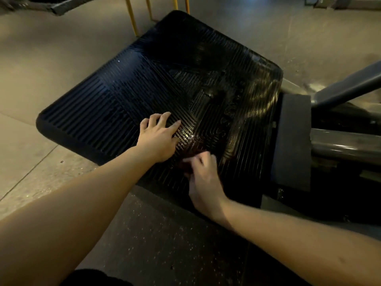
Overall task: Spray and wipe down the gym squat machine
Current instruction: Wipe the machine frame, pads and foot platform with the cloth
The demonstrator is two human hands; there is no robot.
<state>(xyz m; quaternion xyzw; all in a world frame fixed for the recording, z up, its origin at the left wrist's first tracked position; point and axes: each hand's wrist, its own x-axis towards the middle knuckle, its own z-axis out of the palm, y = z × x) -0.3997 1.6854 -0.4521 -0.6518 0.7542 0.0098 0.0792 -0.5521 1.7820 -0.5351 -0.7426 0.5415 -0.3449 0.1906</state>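
This is looking like a gym. A broad black ribbed footplate [144, 79] is filling the middle of the view, its rubber grooves shining under the lights. Grey steel tubes [340, 143] of a machine frame are running off to the right, past a dark block pad [292, 141]. Black speckled rubber matting [154, 234] is lying beneath, meeting pale floor tiles [31, 151]. Yellow metal legs [132, 17] are standing behind, and another dark equipment base [61, 7] is showing at the top left.

Both bare arms outstretched, left hand [158, 139] splayed flat, right hand [203, 178] blurred, fingers [203, 156] curled.
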